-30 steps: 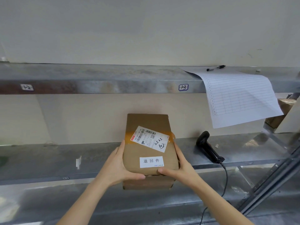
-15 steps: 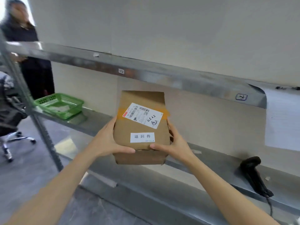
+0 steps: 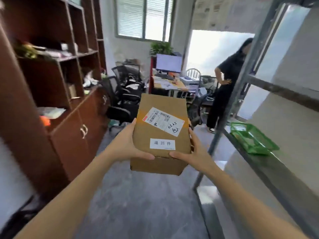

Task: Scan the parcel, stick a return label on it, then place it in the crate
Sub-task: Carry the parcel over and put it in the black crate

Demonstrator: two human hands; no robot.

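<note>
Parcel: plain brown cardboard; orange tape band across the top face.
Shipping label: white, black barcodes and handwriting, red strip at one end.
Return label: white, black characters.
Basket: green, open mesh.
Cabinet: dark red-brown.
Floor: grey.

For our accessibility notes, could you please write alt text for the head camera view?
A left hand and right hand hold a brown cardboard parcel bearing a white barcode label and a white return label. A green plastic basket sits on a metal shelf at right.
</note>
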